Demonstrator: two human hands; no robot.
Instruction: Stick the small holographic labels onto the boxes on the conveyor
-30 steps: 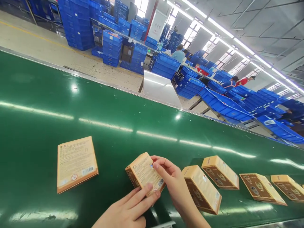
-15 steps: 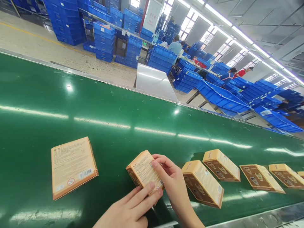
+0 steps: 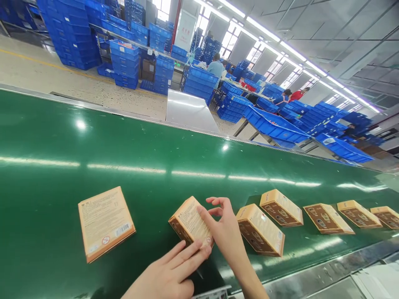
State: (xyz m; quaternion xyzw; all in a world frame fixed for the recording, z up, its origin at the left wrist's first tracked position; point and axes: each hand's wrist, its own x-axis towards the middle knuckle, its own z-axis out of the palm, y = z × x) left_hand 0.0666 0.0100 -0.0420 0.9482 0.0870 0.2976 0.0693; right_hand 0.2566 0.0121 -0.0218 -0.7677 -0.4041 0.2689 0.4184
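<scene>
A small tan and brown cardboard box (image 3: 191, 222), printed with fine text, sits tilted on the green conveyor belt (image 3: 149, 145) between my hands. Stretched fingers of my left hand (image 3: 173, 268) lie on its near lower edge and steady it; that thumb is hidden. At the box's right side, the thumb of my right hand (image 3: 222, 226) touches the printed face, while the other fingers are raised and apart from it. Another such box (image 3: 107, 224) lies to the left, printed side up. Close to my right hand stand two more boxes, the nearer box (image 3: 262, 230) and a farther box (image 3: 282, 208).
More boxes (image 3: 327, 218) line the belt to the right. A metal edge (image 3: 336, 261) runs along the near side, with white sheets (image 3: 378, 280) beside it. Beyond the belt are a metal plate (image 3: 190, 110), stacked blue crates (image 3: 124, 64) and several people working at tables.
My right hand's fingers have lifted off the box and spread, with the thumb remaining on it. My left hand stays on the box. The view has shifted slightly; the left box appears farther right.
</scene>
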